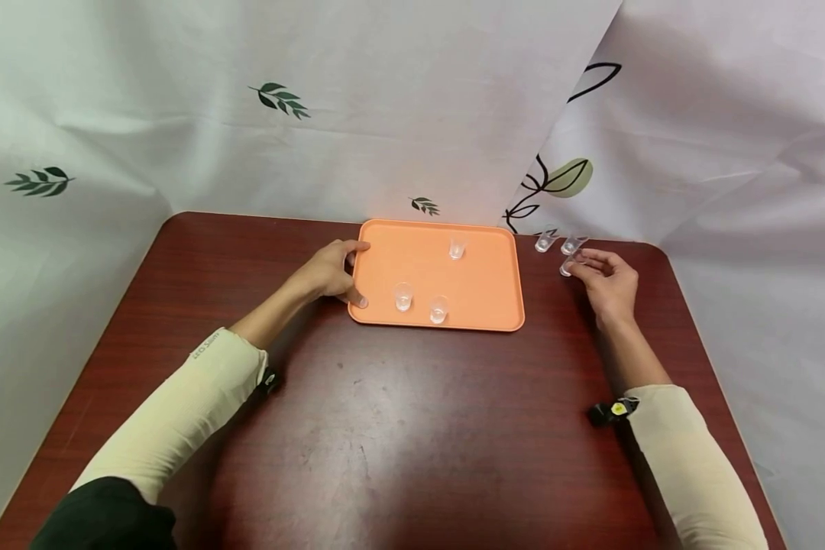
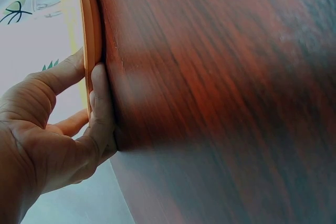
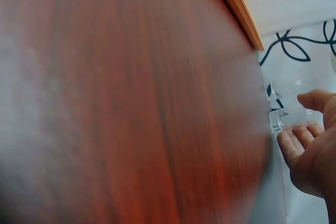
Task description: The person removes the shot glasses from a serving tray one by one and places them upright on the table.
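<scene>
My left hand [image 1: 330, 271] grips the left end of an orange tray [image 1: 481, 283], its thumb and a fingertip overlapping the rim. In the left wrist view, the fingers [image 2: 100, 90] bear on the tray's edge, close to the tabletop. Three small clear cups stand upright on the tray: one towards the back [image 1: 457, 248], two near the front. To the right of the tray, my right hand [image 1: 608, 283] has its thumb and fingers around another small clear cup [image 1: 566, 269]. The right wrist view shows this cup [image 3: 286, 120] between thumb and curled fingers.
Two more clear cups, one nearest the tray [image 1: 545, 242] and one behind the right hand [image 1: 571, 245], stand by the table's back edge. White leaf-patterned cloth [image 1: 385, 114] hangs behind the dark red-brown table [image 1: 385, 428].
</scene>
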Demonstrator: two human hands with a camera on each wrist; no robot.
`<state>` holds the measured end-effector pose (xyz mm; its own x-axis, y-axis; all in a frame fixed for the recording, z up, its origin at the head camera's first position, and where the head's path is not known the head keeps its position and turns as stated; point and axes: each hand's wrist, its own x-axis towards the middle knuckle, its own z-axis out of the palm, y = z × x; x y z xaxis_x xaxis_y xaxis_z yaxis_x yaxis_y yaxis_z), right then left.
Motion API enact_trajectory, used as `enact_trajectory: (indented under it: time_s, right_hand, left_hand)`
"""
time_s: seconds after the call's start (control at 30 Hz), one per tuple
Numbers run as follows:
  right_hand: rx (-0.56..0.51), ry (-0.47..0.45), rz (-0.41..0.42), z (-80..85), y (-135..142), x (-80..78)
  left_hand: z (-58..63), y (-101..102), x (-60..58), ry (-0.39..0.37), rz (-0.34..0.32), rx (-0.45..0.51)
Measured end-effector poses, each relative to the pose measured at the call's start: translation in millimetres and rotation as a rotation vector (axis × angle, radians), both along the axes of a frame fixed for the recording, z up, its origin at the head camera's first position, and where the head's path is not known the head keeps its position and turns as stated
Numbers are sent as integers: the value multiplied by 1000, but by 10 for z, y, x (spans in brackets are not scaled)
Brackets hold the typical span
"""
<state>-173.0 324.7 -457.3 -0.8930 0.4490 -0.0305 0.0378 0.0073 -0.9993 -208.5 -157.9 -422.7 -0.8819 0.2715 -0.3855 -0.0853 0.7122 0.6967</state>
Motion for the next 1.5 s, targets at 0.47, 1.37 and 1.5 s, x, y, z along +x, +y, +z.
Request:
enact_trajectory:
  time_s: [0.47,1.37,1.5]
  right_hand:
    - [8,-35,-99,23,229,-163]
    - [-102,-104,-133,72,403,-308]
    - [-150,-97,-142,65,388,-281]
  left_hand:
    - [-62,-13,-46,2,4,-11]
    - [-367,-95,-271,5,14,-30]
    - [-349,-117,-243,5,-5,-8]
